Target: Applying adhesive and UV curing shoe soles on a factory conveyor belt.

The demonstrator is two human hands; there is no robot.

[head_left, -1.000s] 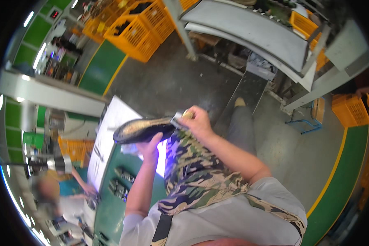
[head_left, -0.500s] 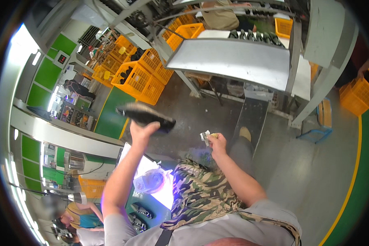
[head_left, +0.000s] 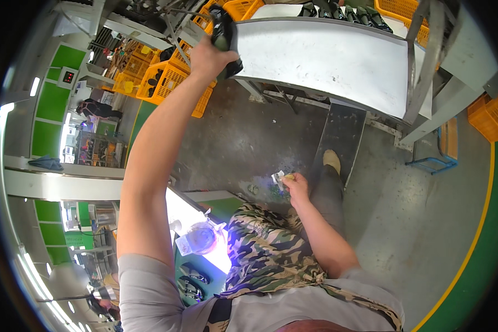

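My left hand (head_left: 207, 55) is stretched far out and up, gripping a dark shoe sole (head_left: 224, 34) at the left end of a grey metal conveyor table (head_left: 326, 61). My right hand (head_left: 296, 183) rests low near my knee and holds a small brush-like tool with a pale tip (head_left: 278, 178). Several dark shoe parts (head_left: 343, 11) lie in a row at the table's far edge. My camouflage trousers and one shoe (head_left: 332, 160) show below.
Orange plastic crates (head_left: 166, 77) stand stacked at the upper left, more at the right edge (head_left: 489, 116). A lit work surface with a clear jar (head_left: 200, 237) lies at my left. A grey ramp (head_left: 342, 130) leans under the table. Another person stands far left (head_left: 94, 108).
My left arm has swung up and away, carrying the sole from in front of me to the table's end. My right hand has dropped toward my knee with its tool.
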